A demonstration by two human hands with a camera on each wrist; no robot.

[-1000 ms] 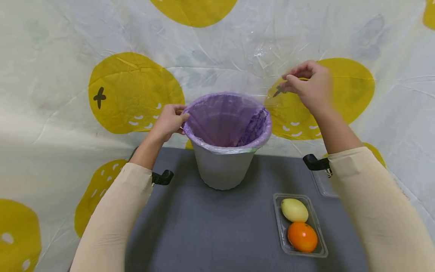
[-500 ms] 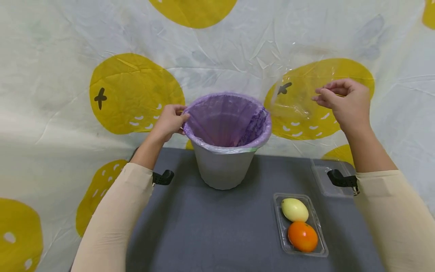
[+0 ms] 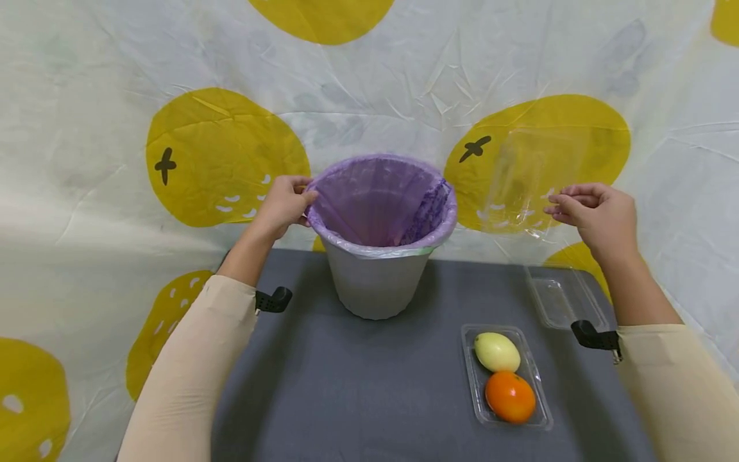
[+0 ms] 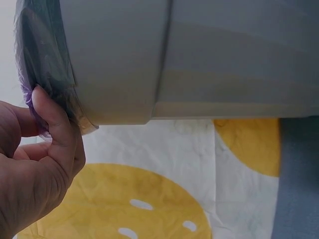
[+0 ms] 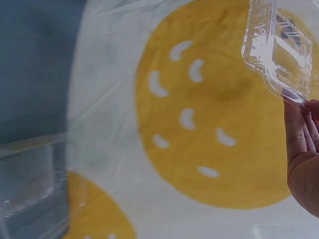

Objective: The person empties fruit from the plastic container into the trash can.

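Observation:
A pale grey bin (image 3: 378,289), lined with a purple plastic bag (image 3: 375,199), stands upright at the back of the table. My left hand (image 3: 285,205) pinches the bag-covered rim on its left side; the left wrist view shows the fingers (image 4: 55,117) curled at that rim. To the right of the bin, raised in the air, my right hand (image 3: 612,221) pinches a clear plastic tray (image 5: 256,42) by its edge. In the head view this see-through tray (image 3: 514,183) is faint against the cloth. It is apart from the bin.
A clear tray (image 3: 483,410) at the front right holds a pale yellow oval fruit (image 3: 496,351) and an orange fruit (image 3: 510,396). Another clear tray (image 3: 557,298) lies behind it on the grey table (image 3: 358,385). A patterned cloth (image 3: 369,90) hangs behind the bin.
My right hand has moved right and down, taking the clear tray from above the bin's right side to beyond it. My left hand has stayed on the rim.

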